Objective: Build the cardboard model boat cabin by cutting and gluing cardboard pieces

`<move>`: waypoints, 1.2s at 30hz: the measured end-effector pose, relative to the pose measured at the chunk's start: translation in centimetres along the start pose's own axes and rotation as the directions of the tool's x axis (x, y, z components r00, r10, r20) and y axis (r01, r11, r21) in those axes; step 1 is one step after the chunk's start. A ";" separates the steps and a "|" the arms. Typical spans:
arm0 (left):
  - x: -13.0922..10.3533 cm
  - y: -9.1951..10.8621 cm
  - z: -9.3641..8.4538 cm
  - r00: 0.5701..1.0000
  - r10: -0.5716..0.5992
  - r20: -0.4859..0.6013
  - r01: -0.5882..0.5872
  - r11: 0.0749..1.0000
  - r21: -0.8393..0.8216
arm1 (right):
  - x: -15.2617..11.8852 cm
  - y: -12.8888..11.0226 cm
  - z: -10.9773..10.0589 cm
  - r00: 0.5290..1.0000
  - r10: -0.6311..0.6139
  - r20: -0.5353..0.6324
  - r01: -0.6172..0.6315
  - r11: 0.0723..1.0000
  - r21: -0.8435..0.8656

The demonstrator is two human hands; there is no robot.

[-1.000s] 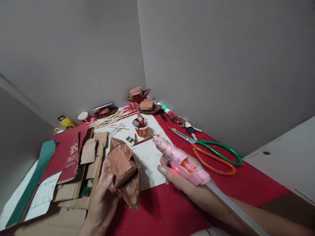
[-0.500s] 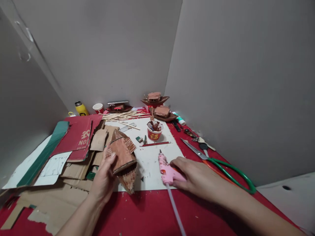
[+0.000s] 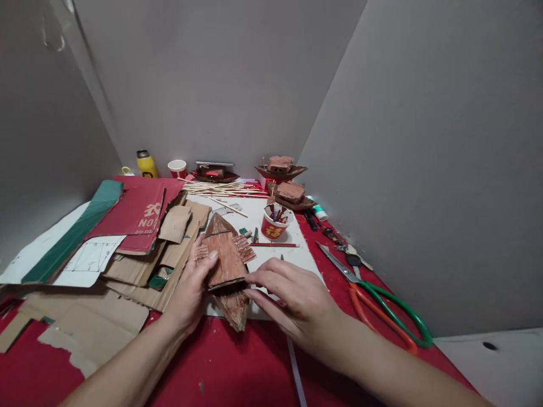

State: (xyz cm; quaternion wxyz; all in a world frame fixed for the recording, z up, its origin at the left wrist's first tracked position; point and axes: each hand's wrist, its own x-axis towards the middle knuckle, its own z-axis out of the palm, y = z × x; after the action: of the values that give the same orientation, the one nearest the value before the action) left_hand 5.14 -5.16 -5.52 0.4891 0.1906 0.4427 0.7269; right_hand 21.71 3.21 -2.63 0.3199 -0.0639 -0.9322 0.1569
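Note:
A brown model boat (image 3: 227, 257) with a reddish roof is in my left hand (image 3: 193, 285). The thumb lies on the roof and the other fingers go round its left side, partly hidden. My right hand (image 3: 297, 302) is at the roof's lower right corner, thumb and fingertips pinching its edge. Beneath that hand lies a hot glue gun, mostly hidden. Its dark nozzle (image 3: 282, 258) shows above the knuckles, and its clear glue stick (image 3: 297, 370) comes out below.
Cardboard pieces (image 3: 127, 265) are heaped at left. Beyond the boat stand a paper cup (image 3: 275, 223) with brown stains, wooden sticks (image 3: 224, 187) and several finished model boats (image 3: 280, 165). Large scissors (image 3: 373, 288) lie at right. A red pencil (image 3: 275, 245) rests on white board.
My right hand has let go of the glue gun, leaving it on the table, and moved left to the boat's roof edge. My left hand still holds the boat. The view has shifted slightly.

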 end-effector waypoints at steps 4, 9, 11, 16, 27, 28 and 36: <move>-0.1 -0.1 -0.1 1.000 -0.008 0.008 0.008 1.000 -0.014 | 0.3 0.7 0.6 0.999 -0.016 0.044 0.018 0.999 -0.044; 0.0 -0.4 -0.3 1.000 -0.005 -0.027 0.005 1.000 -0.020 | 0.4 0.9 0.6 0.998 -0.001 0.063 0.004 0.999 -0.044; 0.1 -0.4 -0.3 1.000 0.002 0.001 -0.002 0.999 -0.038 | 0.6 0.9 0.5 0.998 0.002 0.069 0.001 0.999 -0.044; 0.2 -0.3 -0.2 0.997 -0.065 0.050 0.070 0.993 -0.095 | 0.9 1.2 0.3 0.998 0.036 0.049 -0.036 0.999 -0.007; -0.1 0.2 0.8 0.989 -0.097 0.110 0.123 0.959 -0.256 | 1.3 0.8 0.0 0.997 0.046 0.056 -0.047 0.999 0.022; -0.2 0.3 0.8 0.989 -0.095 0.114 0.122 0.958 -0.260 | 1.3 0.6 0.0 0.998 0.039 0.056 -0.040 0.999 0.008; -0.7 0.2 0.6 0.987 -0.075 0.144 0.109 0.963 -0.247 | 1.9 -1.3 0.1 0.996 -0.053 0.070 0.059 0.994 -0.092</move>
State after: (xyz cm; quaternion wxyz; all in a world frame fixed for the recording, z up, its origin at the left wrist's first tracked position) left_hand 5.78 -5.52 -4.98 0.5713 0.1540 0.3206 0.7397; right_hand 20.12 2.42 -1.13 0.2890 -0.0473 -0.9503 0.1059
